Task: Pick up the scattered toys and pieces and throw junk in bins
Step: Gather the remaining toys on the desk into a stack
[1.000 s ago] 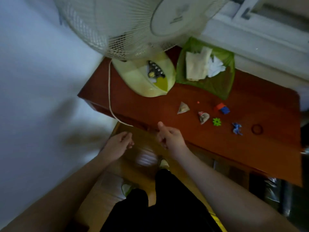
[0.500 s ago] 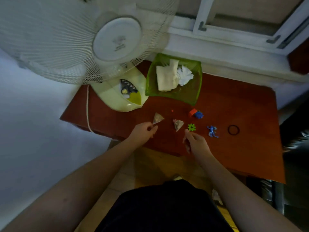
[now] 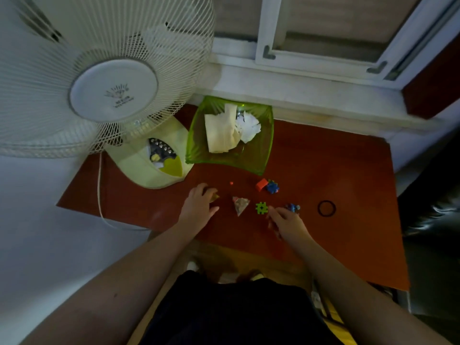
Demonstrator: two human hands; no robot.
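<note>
On the red-brown table [image 3: 336,245] lie a crumpled triangular wrapper [image 3: 240,204], a green interlocking piece [image 3: 261,207], a red block [image 3: 261,184] touching a blue piece [image 3: 272,188], a tiny red bead [image 3: 231,182], a small blue figure [image 3: 293,207] and a black ring [image 3: 326,208]. My left hand [image 3: 199,206] is curled over a second triangular wrapper [image 3: 216,196], of which only a yellowish corner shows. My right hand [image 3: 286,224] rests on the table with nothing in it. Its fingertips lie between the green piece and the blue figure.
A green translucent bin [image 3: 263,168] holding crumpled paper and tissue stands at the back of the table. A large white fan [image 3: 112,93] overhangs the left side, on its pale yellow base [image 3: 139,170]. Its cord [image 3: 99,195] hangs off the left edge. A window sill runs behind.
My left hand has moved forward and closed over the left wrapper. My right hand has shifted right, up to the green piece and the blue figure. The view has come closer to the table.
</note>
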